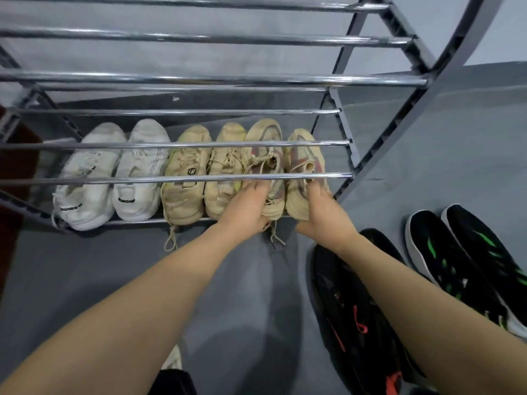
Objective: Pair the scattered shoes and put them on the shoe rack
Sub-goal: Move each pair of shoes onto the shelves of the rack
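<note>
- The left hand (pixel 247 205) grips the heel of a beige mesh sneaker with pink-red patches (pixel 263 166). Its fingers curl over the back of the shoe.
- The right hand (pixel 319 208) grips the heel of the matching beige and pink-red sneaker (pixel 303 172) just beside it. Its fingers reach into the shoe's opening.
- Both shoes sit toes-forward on the bottom shelf of the shiny metal shoe rack (pixel 199 178), straight ahead of the two hands.
- Just left of the left hand sits a pair of tan lace-up sneakers (pixel 196 172), touching the held pair. Further left is a pair of white chunky sneakers (pixel 114 172).
- This step looks like sliding the third pair into its place on the shelf (it seems almost there).
- Just behind and below the right hand, on the grey floor (pixel 114 266), lies a black sneaker with red marks (pixel 353 303). The right arm hides part of it.
- Further right of the right hand lie two black sneakers with green marks (pixel 467 260), side by side on the floor.
- The next move, I think, needs both hands to let go and reach back for the black shoes, matching red with red and green with green.
- The bottom shelf looks full now, so a higher shelf is probably needed.
</note>
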A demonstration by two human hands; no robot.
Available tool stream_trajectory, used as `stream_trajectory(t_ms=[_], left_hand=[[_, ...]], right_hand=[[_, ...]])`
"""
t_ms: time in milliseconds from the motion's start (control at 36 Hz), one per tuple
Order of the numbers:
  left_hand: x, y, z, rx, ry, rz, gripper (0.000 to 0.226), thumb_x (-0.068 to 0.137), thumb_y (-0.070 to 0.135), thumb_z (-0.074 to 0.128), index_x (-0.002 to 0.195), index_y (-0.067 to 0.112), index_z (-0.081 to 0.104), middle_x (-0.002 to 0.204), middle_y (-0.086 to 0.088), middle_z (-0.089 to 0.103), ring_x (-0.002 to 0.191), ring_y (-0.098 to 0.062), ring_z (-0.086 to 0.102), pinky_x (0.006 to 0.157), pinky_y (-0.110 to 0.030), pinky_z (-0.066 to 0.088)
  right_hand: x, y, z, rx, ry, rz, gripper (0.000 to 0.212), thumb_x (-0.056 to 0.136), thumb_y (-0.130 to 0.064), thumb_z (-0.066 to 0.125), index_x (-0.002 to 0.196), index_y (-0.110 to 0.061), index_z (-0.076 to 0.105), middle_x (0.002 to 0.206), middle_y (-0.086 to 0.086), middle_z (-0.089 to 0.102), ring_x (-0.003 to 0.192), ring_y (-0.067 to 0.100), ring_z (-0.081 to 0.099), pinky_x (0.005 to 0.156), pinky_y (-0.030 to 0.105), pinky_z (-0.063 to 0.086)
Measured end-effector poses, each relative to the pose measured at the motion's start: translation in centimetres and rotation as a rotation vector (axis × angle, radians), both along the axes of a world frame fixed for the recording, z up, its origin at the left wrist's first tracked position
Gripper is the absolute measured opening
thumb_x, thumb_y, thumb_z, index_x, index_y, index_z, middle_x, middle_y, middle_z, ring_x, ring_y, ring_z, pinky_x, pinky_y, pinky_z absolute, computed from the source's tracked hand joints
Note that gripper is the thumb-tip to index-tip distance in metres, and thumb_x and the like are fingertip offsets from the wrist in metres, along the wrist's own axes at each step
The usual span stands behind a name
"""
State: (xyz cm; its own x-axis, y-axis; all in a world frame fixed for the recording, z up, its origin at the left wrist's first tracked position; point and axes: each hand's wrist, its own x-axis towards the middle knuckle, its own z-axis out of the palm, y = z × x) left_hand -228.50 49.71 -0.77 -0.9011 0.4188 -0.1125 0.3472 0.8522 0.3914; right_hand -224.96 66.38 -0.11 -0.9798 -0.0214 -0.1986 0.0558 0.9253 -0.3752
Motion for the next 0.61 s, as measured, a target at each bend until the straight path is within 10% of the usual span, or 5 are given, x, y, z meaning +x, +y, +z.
stream_trajectory(t_ms=[222,611], left_hand=[[-0.3,0.7,0.0,-0.086,-0.02,-0.029,0.066,0.079,0.01,0.069,0.134,0.004,0.033,0.134,-0.017,0.042,0.12,-0.034,0.049,0.094,-0.038,0.044],[-1.6,1.2,-1.6,-0.367,0.01,0.005,0.073,0.083,0.034,0.067,0.138,0.006,0.029,0.143,-0.012,0.04,0.134,-0.033,0.036,0.112,-0.042,0.027]], right_hand=[[-0.5,-0.5,0.8,0.169,-0.036,0.112,0.071,0.071,-0.01,0.068,0.131,-0.003,0.031,0.134,0.017,0.038,0.131,0.036,0.03,0.113,0.046,0.023],[-1.8,-0.6,-0.9,0.311,-0.044,0.141,0.065,0.081,-0.01,0.06,0.137,-0.005,0.026,0.141,0.014,0.039,0.133,0.031,0.037,0.11,0.043,0.03]])
